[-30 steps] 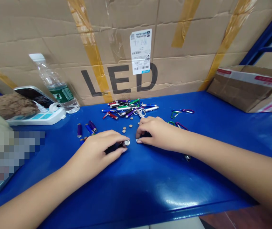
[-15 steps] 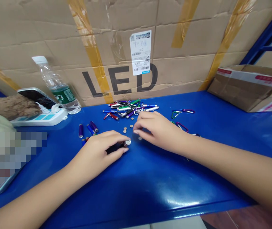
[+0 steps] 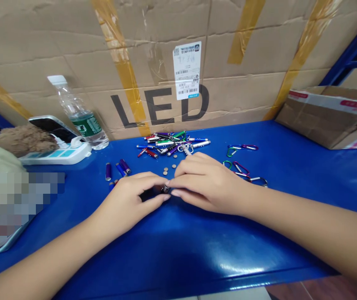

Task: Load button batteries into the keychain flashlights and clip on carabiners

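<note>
My left hand (image 3: pixel 134 193) pinches a small metal flashlight tube (image 3: pixel 165 188) between thumb and fingers, its silvery end turned to the right. At that end, the fingertips of my right hand (image 3: pixel 208 183) are pressed close together, touching or nearly touching the tube. Whatever they hold, if anything, is hidden. Just beyond the hands lie several button cells (image 3: pixel 165 171). Behind those is a heap of small coloured keychain flashlights (image 3: pixel 166 143). Left of my left hand are several purple, blue and red tubes (image 3: pixel 108 171), partly covered by it.
Coloured carabiner clips (image 3: pixel 241 168) lie right of my right hand. A power strip (image 3: pixel 62 155), a phone (image 3: pixel 53 127) and a water bottle (image 3: pixel 86 118) stand at the back left. An open carton (image 3: pixel 325 116) sits back right on the blue table (image 3: pixel 178 250), before a large cardboard wall (image 3: pixel 228 96).
My right hand has moved left and slightly down, bringing its fingertips to the tube's end. My left hand has kept its hold in nearly the same place. The view has shifted slightly.
</note>
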`<move>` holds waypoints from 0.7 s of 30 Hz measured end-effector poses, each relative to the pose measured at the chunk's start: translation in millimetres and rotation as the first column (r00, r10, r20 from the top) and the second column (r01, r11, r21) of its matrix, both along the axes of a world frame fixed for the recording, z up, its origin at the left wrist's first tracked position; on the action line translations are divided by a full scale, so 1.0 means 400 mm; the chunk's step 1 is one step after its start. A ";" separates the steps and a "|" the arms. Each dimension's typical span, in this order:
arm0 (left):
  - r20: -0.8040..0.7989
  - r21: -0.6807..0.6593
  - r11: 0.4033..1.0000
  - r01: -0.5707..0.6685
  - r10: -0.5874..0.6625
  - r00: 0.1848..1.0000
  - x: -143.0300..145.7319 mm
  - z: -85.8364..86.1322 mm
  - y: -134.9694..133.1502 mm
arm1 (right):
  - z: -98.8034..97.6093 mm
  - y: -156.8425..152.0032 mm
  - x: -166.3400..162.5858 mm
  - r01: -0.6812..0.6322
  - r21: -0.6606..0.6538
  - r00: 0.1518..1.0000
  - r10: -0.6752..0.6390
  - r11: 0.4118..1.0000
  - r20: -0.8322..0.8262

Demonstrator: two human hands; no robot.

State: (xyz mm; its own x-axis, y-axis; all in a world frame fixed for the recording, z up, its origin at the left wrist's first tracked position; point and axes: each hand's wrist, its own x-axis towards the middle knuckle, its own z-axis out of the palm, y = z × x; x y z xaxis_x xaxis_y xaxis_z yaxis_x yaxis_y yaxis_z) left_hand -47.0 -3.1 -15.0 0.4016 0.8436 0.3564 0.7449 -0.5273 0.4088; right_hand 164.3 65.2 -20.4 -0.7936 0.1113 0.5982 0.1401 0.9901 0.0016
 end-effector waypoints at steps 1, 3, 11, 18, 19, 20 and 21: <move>-0.001 0.001 1.000 -0.004 0.004 1.000 -0.001 0.001 0.000 | 0.005 0.000 0.003 0.003 0.008 1.000 -0.003 1.000 -0.001; 0.000 0.005 1.000 -0.021 0.021 1.000 -0.002 0.002 0.001 | 0.017 0.007 0.010 0.041 0.005 0.999 -0.041 0.999 -0.029; 0.009 -0.004 0.998 -0.056 0.056 0.998 -0.010 0.001 -0.002 | 0.042 0.101 0.068 0.423 -0.057 0.893 -0.406 0.904 0.193; -0.016 -0.005 0.999 -0.047 0.046 0.999 -0.013 -0.001 -0.002 | 0.001 0.134 0.074 0.461 -0.125 0.839 -0.386 0.879 0.385; -0.018 -0.005 0.999 -0.046 0.045 0.999 -0.013 -0.001 -0.002 | -0.001 0.132 0.072 0.450 -0.130 0.846 -0.375 0.883 0.380; -0.019 -0.004 0.999 -0.045 0.044 0.999 -0.012 -0.001 -0.002 | -0.002 0.130 0.069 0.441 -0.130 0.851 -0.368 0.888 0.375; -0.021 -0.004 0.999 -0.044 0.044 0.999 -0.012 -0.001 -0.001 | -0.001 0.128 0.066 0.434 -0.127 0.855 -0.363 0.892 0.372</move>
State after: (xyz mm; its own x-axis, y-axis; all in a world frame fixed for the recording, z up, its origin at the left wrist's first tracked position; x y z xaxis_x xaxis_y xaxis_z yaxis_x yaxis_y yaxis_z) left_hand -51.6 -3.6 -15.4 0.3713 0.8624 0.3441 0.7760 -0.4917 0.3950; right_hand 190.8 116.3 -20.8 -0.8007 0.5484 0.2411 0.5487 0.8329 -0.0722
